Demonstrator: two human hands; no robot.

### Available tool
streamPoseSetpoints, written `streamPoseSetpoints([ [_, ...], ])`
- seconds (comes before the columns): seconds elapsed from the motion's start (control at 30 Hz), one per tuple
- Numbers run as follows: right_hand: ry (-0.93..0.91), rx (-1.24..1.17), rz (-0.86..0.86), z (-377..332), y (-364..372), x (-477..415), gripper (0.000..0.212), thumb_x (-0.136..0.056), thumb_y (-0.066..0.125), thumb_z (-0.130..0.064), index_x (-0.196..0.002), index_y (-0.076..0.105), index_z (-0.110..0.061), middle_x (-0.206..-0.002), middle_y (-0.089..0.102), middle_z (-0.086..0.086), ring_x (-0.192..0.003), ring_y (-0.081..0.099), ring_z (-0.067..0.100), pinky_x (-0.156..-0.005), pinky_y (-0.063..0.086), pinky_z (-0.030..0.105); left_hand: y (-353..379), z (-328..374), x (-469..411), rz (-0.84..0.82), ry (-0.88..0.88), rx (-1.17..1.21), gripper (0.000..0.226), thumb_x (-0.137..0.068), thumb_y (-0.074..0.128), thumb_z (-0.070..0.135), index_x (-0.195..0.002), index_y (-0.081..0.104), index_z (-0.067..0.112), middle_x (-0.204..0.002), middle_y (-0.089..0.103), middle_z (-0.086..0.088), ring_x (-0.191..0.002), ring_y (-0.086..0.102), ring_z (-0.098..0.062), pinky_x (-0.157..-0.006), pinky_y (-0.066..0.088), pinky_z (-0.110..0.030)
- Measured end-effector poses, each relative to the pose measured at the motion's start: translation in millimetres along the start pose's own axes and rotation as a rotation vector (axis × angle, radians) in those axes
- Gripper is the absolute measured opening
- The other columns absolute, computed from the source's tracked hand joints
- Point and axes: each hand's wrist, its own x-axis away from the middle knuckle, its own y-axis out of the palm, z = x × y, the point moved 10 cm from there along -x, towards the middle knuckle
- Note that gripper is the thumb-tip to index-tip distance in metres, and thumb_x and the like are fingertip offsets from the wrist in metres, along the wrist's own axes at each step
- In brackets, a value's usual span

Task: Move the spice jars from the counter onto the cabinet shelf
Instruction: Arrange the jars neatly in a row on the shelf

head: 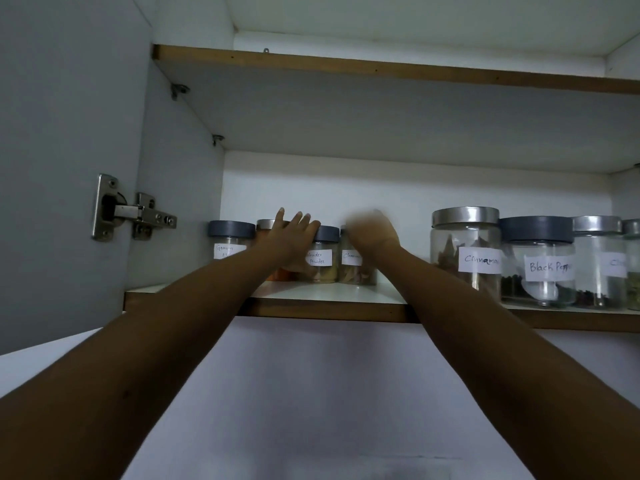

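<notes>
Small spice jars stand in a row at the left of the lower cabinet shelf (325, 299): a grey-lidded garam masala jar (228, 242), an orange-filled jar with a silver lid (268, 225), a coriander powder jar (323, 258) and a small cinnamon jar (353, 268). My left hand (292, 237) lies flat against the front of the orange jar, fingers spread and reaching above its lid. My right hand (372, 232) is blurred and covers the top of the small cinnamon jar; its fingers are hidden behind the hand.
Bigger glass jars fill the right of the shelf: cinnamon (465, 247), black pepper (538, 261) and one more (599, 261). The open cabinet door (62, 150) with its metal hinge (133, 211) stands at the left. An upper shelf (381, 69) hangs overhead.
</notes>
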Motion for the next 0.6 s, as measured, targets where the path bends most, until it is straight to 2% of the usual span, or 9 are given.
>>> streamPoseSetpoints([
  [0.1,0.036,0.02,-0.002,0,1,6,0.065,-0.087,0.061,-0.018,-0.138,0.027,0.001,-0.134,0.049,0.016,-0.123,0.048,0.027,-0.116,0.014,0.045,3,2,2,0.015,-0.037,-0.025,0.102,-0.081,0.045,0.07,-0.149,-0.002,0.01,-0.157,-0.002,-0.016,-0.145,-0.003,-0.031,-0.111,-0.007,-0.056],
  [0.23,0.121,0.075,-0.057,6,1,16,0.088,-0.086,0.063,-0.03,-0.146,0.006,0.001,-0.15,0.022,0.026,-0.134,0.035,0.036,-0.116,0.007,0.049,-6,-17,10,0.044,-0.163,0.048,0.093,-0.085,0.028,0.073,-0.149,-0.012,0.018,-0.156,-0.009,-0.017,-0.145,-0.007,-0.032,-0.109,-0.008,-0.061],
  [0.27,0.153,0.06,-0.027,10,-6,17,0.086,-0.086,0.062,-0.029,-0.146,0.008,0.001,-0.15,0.022,0.026,-0.133,0.036,0.037,-0.116,0.008,0.048,-15,-26,15,0.097,-0.206,0.087,0.089,-0.086,0.027,0.071,-0.149,-0.011,0.02,-0.157,-0.006,-0.015,-0.145,-0.006,-0.032,-0.108,-0.009,-0.062],
  [0.3,0.172,0.031,0.02,11,-14,21,0.075,-0.087,0.06,-0.025,-0.144,0.019,0.001,-0.147,0.029,0.026,-0.128,0.042,0.036,-0.116,0.011,0.048,-25,-32,21,0.162,-0.232,0.117,0.083,-0.089,0.03,0.066,-0.15,-0.006,0.022,-0.158,0.001,-0.013,-0.145,-0.002,-0.032,-0.108,-0.008,-0.062],
  [0.37,0.194,-0.067,0.177,14,-38,32,0.036,-0.087,0.055,-0.01,-0.122,0.051,-0.002,-0.125,0.054,0.019,-0.11,0.054,0.031,-0.111,0.023,0.046,-48,-33,36,0.314,-0.238,0.13,0.067,-0.094,0.04,0.051,-0.149,0.016,0.022,-0.154,0.025,-0.009,-0.144,0.011,-0.031,-0.11,-0.005,-0.061],
  [0.4,0.205,-0.121,0.26,15,-52,40,0.024,-0.086,0.053,-0.005,-0.11,0.058,-0.004,-0.113,0.059,0.016,-0.103,0.055,0.03,-0.105,0.03,0.044,-59,-28,45,0.39,-0.225,0.126,0.058,-0.094,0.045,0.043,-0.145,0.028,0.021,-0.149,0.036,-0.008,-0.142,0.019,-0.029,-0.112,-0.003,-0.059],
  [0.47,0.202,-0.18,0.36,12,-73,57,0.019,-0.086,0.052,-0.003,-0.102,0.061,-0.004,-0.105,0.061,0.014,-0.099,0.054,0.03,-0.095,0.035,0.041,-77,-10,61,0.479,-0.177,0.119,0.045,-0.093,0.049,0.034,-0.135,0.044,0.019,-0.139,0.049,-0.007,-0.137,0.032,-0.025,-0.114,0.002,-0.053],
  [0.6,0.162,-0.157,0.46,7,-97,88,0.016,-0.078,0.064,-0.009,-0.093,0.066,-0.004,-0.093,0.065,0.014,-0.092,0.058,0.03,-0.093,0.038,0.044,-97,13,81,0.517,-0.108,0.166,0.038,-0.093,0.049,0.033,-0.129,0.051,0.02,-0.134,0.054,-0.005,-0.133,0.037,-0.023,-0.115,0.004,-0.048],
])
